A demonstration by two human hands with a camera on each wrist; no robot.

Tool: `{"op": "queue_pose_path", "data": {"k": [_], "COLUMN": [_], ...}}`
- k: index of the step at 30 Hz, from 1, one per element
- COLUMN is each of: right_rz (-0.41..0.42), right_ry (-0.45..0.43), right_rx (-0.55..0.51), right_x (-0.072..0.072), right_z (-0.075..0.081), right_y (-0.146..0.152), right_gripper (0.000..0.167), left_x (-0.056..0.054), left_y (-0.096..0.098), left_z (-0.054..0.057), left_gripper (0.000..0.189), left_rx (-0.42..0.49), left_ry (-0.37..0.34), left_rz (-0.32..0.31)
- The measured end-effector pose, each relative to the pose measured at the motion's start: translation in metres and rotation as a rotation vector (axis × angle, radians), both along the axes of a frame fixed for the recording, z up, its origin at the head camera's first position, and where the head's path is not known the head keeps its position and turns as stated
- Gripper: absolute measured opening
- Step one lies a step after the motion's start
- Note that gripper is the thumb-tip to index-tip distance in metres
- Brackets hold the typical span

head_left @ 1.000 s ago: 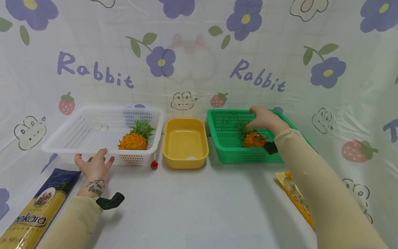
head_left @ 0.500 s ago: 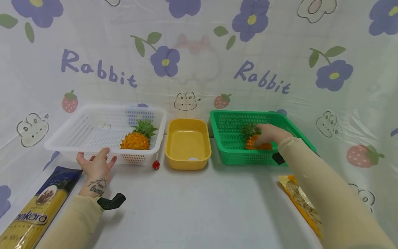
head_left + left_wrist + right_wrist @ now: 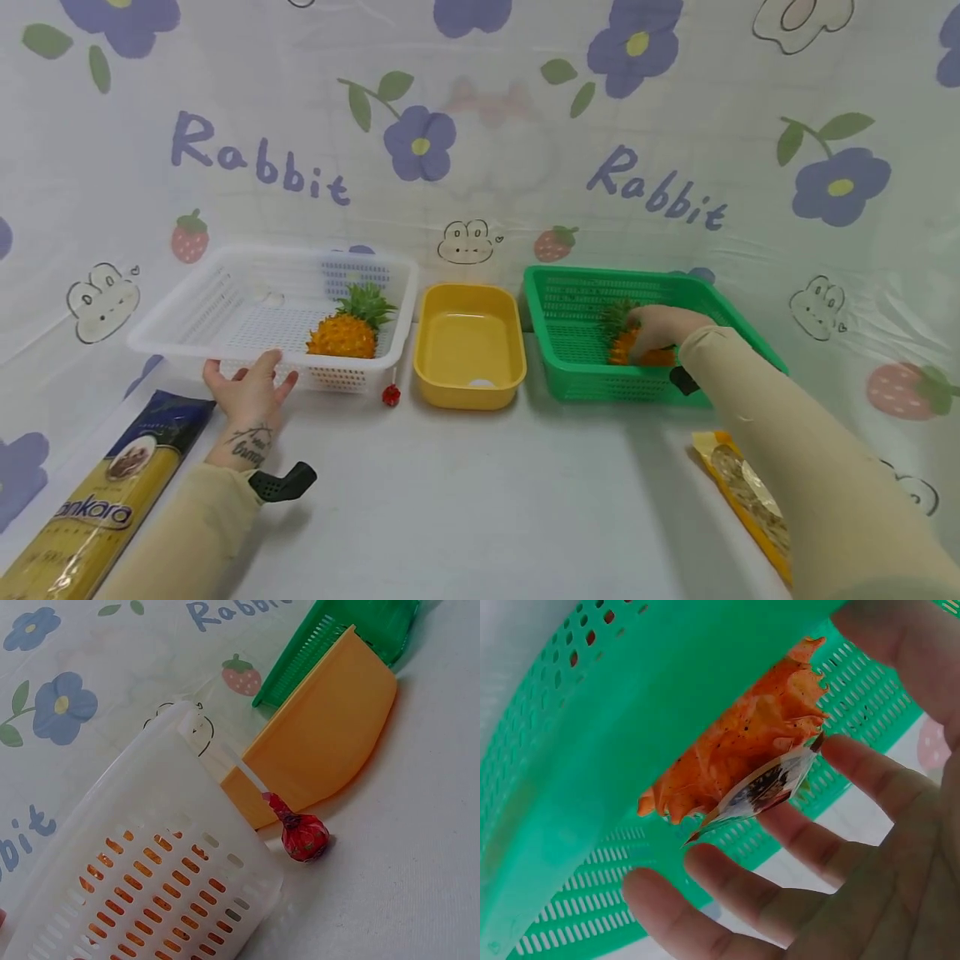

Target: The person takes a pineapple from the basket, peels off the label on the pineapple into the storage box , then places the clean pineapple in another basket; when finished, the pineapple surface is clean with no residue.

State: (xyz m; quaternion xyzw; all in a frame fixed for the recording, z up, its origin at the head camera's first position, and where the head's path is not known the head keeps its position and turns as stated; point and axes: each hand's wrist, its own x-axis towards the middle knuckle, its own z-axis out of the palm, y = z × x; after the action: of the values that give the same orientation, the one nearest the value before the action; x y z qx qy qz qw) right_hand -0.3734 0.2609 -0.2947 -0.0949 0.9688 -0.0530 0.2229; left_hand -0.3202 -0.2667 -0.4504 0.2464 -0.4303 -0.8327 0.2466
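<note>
My left hand (image 3: 251,396) is at the front rim of the white basket (image 3: 352,360), fingers spread and touching it. In that basket lies an orange pineapple (image 3: 341,336) with green leaves; its orange shows through the slots in the left wrist view. My right hand (image 3: 663,327) reaches into the green basket (image 3: 592,383), over a second pineapple (image 3: 735,742). In the right wrist view, a small shiny packet (image 3: 761,787) with a dark picture lies against this pineapple. The fingers are spread around the packet, and the index fingertip is right at its corner.
A yellow tub (image 3: 471,392) stands between the baskets. A red-wrapped lollipop (image 3: 304,836) sits beside the white basket. A long Ankara pasta pack (image 3: 112,500) lies at left, a yellow packet (image 3: 742,496) at right under the sleeve. A printed curtain hangs behind.
My right hand has come down from above the green basket onto the pineapple and packet inside. My left hand stays at the white basket's rim. The head view has shifted slightly left.
</note>
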Motion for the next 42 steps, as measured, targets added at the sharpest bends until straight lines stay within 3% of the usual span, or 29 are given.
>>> {"op": "queue_pose_path", "data": {"k": [5, 11, 17, 21, 26, 28, 33, 42], "right_rz": [0.011, -0.003, -0.037, -0.016, -0.004, -0.006, -0.005, -0.003], "right_ry": [0.008, 0.007, -0.020, 0.008, 0.054, 0.061, 0.064, 0.123], "right_rx": [0.037, 0.044, 0.035, 0.051, 0.028, 0.008, -0.027, -0.070], "right_x": [0.000, -0.002, -0.001, -0.002, -0.004, -0.004, -0.004, -0.002], "right_z": [-0.003, -0.011, -0.017, -0.021, -0.024, -0.023, -0.022, -0.015], "right_y": [-0.003, -0.003, 0.001, 0.003, 0.007, 0.007, 0.008, 0.009], "right_gripper": [0.073, 0.076, 0.076, 0.071, 0.068, 0.067, 0.067, 0.072], "left_x": [0.021, 0.027, 0.043, 0.045, 0.033, 0.031, 0.040, 0.043], "left_y": [0.016, 0.016, 0.029, 0.030, 0.022, 0.021, 0.028, 0.032], "left_z": [0.032, 0.038, 0.060, 0.063, 0.048, 0.047, 0.061, 0.065], "left_gripper": [0.089, 0.091, 0.082, 0.082, 0.087, 0.089, 0.084, 0.080], "left_rx": [0.011, 0.018, 0.057, 0.048, 0.013, 0.016, 0.040, 0.015], "left_ry": [-0.041, -0.043, -0.079, -0.073, -0.071, -0.068, -0.079, -0.089], "left_rz": [-0.012, -0.034, -0.017, -0.020, -0.024, -0.027, -0.014, -0.005]}}
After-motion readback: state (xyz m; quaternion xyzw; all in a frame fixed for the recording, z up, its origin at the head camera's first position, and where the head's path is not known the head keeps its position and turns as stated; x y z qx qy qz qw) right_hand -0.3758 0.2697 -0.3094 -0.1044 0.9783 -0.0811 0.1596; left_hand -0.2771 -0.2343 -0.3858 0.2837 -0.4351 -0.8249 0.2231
